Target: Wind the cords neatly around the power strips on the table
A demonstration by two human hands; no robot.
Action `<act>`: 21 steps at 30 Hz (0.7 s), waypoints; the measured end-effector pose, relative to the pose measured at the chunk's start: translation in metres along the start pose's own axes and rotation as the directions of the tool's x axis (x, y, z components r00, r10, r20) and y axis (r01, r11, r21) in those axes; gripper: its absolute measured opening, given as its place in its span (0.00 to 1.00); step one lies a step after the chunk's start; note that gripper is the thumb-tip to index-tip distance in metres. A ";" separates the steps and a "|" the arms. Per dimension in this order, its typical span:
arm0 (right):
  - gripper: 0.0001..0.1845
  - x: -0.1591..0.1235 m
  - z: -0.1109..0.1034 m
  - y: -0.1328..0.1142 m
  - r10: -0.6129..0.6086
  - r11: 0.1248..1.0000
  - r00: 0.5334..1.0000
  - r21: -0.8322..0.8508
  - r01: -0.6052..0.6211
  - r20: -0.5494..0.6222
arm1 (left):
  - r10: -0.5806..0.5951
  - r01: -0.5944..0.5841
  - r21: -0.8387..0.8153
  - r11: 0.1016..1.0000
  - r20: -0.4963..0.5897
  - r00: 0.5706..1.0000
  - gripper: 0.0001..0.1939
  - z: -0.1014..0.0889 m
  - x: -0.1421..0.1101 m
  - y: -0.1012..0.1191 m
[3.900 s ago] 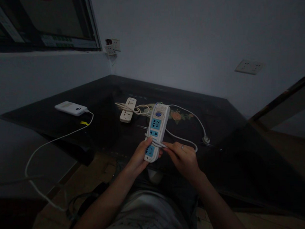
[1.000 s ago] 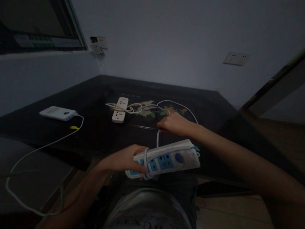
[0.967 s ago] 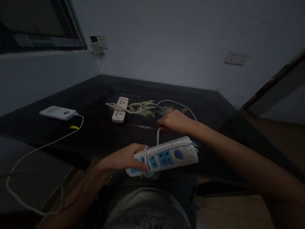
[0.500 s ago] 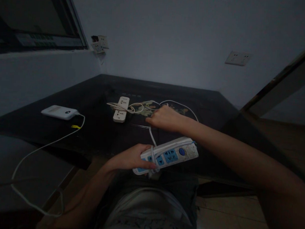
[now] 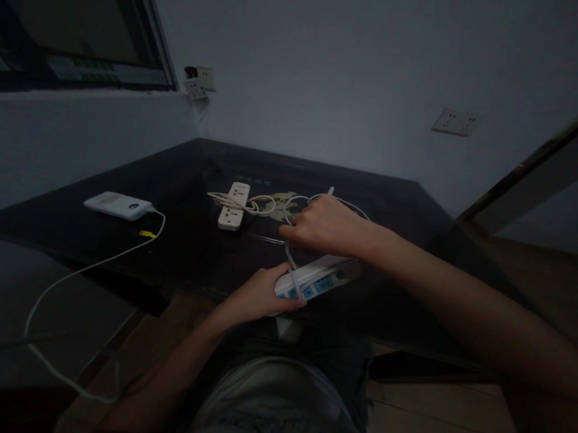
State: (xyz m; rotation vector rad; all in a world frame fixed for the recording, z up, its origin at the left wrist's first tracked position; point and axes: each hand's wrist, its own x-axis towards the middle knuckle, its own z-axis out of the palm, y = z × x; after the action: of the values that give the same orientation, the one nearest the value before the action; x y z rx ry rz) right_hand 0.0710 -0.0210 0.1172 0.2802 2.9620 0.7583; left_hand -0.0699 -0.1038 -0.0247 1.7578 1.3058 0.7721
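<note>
Two hands, head view: my left hand (image 5: 263, 293) clasps one blue-socketed strip (image 5: 316, 272) over one dark table (image 5: 193, 245)'s near edge; my right hand (image 5: 320, 224) pinches its white cord (image 5: 290, 254); one smaller strip (image 5: 231, 218) (cord-wrapped) and one white device (image 5: 117, 205) lie leftward.

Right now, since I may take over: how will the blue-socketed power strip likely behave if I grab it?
The blue-socketed power strip looks like rigid plastic, so probably stiff. Its flat sides make rolling unlikely. The cord wrapped around it bends in curves, so may trail.
</note>
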 end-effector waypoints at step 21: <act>0.11 -0.041 0.015 -0.050 0.357 0.501 0.913 0.785 -0.364 0.195 | -0.036 -0.071 -0.179 0.981 -0.533 0.845 0.30 -0.030 0.003 -0.019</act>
State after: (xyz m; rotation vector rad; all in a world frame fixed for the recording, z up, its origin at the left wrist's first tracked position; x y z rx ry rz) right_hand 0.1051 -0.0645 0.0808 0.9682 3.0298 -0.7084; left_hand -0.1029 -0.0907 -0.0261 1.4464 1.5067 1.4263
